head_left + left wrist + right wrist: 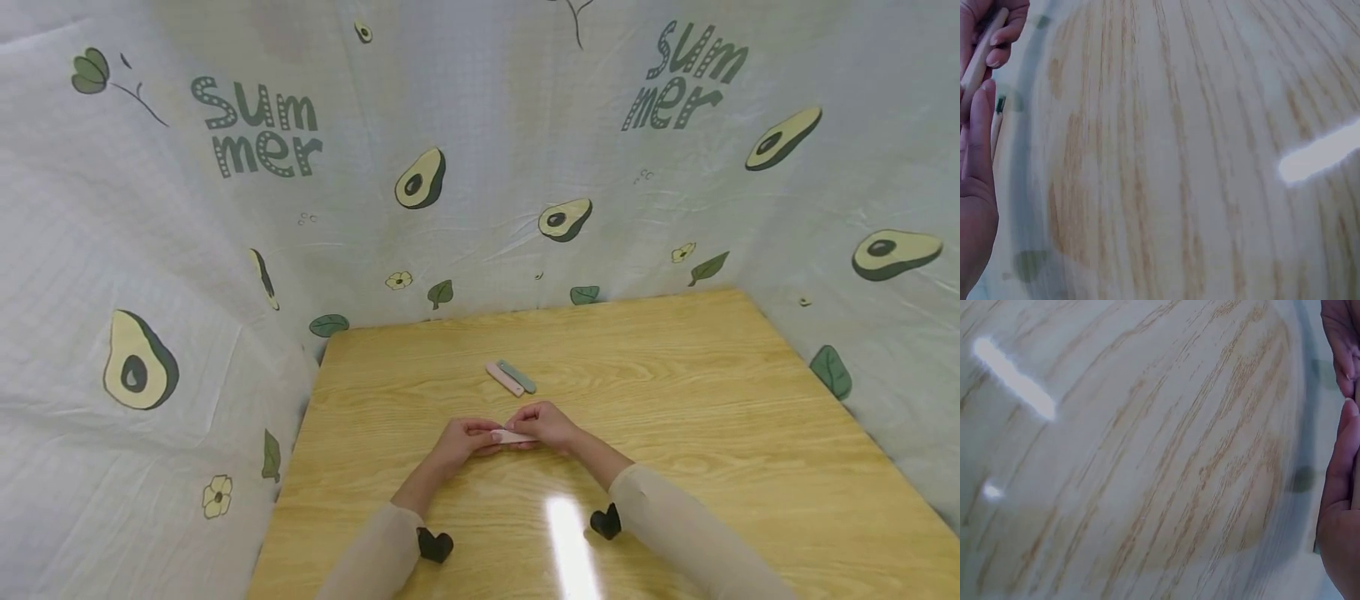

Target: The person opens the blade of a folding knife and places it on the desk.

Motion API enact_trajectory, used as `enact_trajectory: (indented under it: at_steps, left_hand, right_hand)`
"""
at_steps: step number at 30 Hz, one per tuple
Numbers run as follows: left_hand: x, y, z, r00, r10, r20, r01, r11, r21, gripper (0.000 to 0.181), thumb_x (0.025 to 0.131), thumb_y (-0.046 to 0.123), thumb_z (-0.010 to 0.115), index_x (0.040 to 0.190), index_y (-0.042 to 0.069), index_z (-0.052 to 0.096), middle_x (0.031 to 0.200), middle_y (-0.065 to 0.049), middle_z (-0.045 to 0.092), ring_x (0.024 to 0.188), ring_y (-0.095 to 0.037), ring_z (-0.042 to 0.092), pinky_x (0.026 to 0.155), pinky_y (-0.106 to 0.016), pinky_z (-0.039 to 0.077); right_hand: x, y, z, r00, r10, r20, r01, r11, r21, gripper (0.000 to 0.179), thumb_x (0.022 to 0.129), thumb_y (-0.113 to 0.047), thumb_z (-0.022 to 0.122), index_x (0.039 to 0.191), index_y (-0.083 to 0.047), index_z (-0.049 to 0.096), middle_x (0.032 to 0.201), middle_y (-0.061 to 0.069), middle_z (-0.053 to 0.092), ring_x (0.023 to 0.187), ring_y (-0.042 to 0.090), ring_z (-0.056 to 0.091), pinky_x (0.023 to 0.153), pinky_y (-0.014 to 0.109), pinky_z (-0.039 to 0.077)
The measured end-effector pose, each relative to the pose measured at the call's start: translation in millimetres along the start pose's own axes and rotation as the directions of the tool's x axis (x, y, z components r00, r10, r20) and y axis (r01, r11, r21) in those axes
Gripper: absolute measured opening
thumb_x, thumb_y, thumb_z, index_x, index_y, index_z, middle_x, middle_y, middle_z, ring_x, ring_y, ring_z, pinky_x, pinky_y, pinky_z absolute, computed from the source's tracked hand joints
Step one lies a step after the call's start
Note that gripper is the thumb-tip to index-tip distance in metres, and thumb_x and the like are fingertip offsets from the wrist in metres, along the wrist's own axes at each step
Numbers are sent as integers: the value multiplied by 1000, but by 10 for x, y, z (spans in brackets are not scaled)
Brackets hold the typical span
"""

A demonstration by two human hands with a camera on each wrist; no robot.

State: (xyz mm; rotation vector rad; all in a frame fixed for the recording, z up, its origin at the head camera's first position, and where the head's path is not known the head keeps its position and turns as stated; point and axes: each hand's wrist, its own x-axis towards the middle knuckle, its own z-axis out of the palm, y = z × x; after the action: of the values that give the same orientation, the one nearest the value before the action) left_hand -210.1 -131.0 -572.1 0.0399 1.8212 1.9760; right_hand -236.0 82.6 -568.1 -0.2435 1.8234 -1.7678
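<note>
Both hands meet over the middle of the table around a slim, pale pink bar (pixel 516 437), flat and long; its exact kind cannot be told. My left hand (pixel 463 441) pinches its left end between thumb and fingers. At the other end, the fingers of my right hand (pixel 550 426) grip it, covering part of it. In the left wrist view the bar (pixel 984 59) slants between the two hands. Just beyond the hands, a similar pink bar (pixel 504 378) lies alongside a grey-green one (pixel 519 377) with rounded ends.
The wood-grain table (pixel 660 375) carries a bright light reflection (pixel 570 546) near its front. A white cloth (pixel 480 100) printed with avocados and leaves hangs behind the table and along both sides. Black straps with a protruding part (pixel 435 546) sit at both wrists.
</note>
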Motion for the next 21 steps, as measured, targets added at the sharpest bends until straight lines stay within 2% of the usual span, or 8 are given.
enact_trajectory:
  at_steps: [3,8,11,15,18,21]
  left_hand:
    - [-1,-19,7,1000,-15,3,15,1000,1,31,90,0,64,117,-15,60,108,-20,69,95,-20,70,89,-34,60]
    - [-4,-21,33,999,-38,-18,38,999,15,30,91,2,64,116,-13,61,105,-15,70,94,-21,71,87,-31,60]
    - [19,-39,35,998,-42,-38,42,999,9,29,91,2,64,116,-13,60,103,-14,70,93,-22,72,87,-32,60]
    - [31,-56,31,997,-46,-55,45,999,-8,28,91,1,64,113,-15,59,104,-18,68,91,-23,72,86,-32,61]
    - [17,-54,39,997,-57,-55,56,998,-20,25,90,0,64,110,-15,59,102,-19,67,89,-24,73,85,-32,61]
    - [6,-55,49,996,-71,-55,70,997,-27,22,90,0,64,108,-13,60,97,-15,67,88,-23,73,85,-31,61]
  right_hand:
    - [2,13,-2,1000,-12,-6,12,999,-37,19,95,-6,58,102,9,68,90,7,72,76,15,70,69,25,63]
    - [13,34,9,997,-63,-55,56,990,-128,18,94,-7,60,97,9,69,83,2,72,68,6,62,58,17,57]
    - [21,41,27,994,-76,-79,66,990,-121,17,94,-5,60,95,10,69,80,1,71,68,6,62,59,17,57]
    - [27,45,62,994,-64,-92,59,997,-52,16,93,-1,58,96,13,66,77,0,70,70,8,66,64,21,61]
    - [26,36,88,988,-65,-143,51,994,-95,17,93,-3,59,97,12,67,76,0,69,67,5,62,59,17,58]
    - [23,15,111,973,-80,-215,42,983,-178,18,92,-9,62,95,9,68,80,8,71,65,4,57,55,14,49]
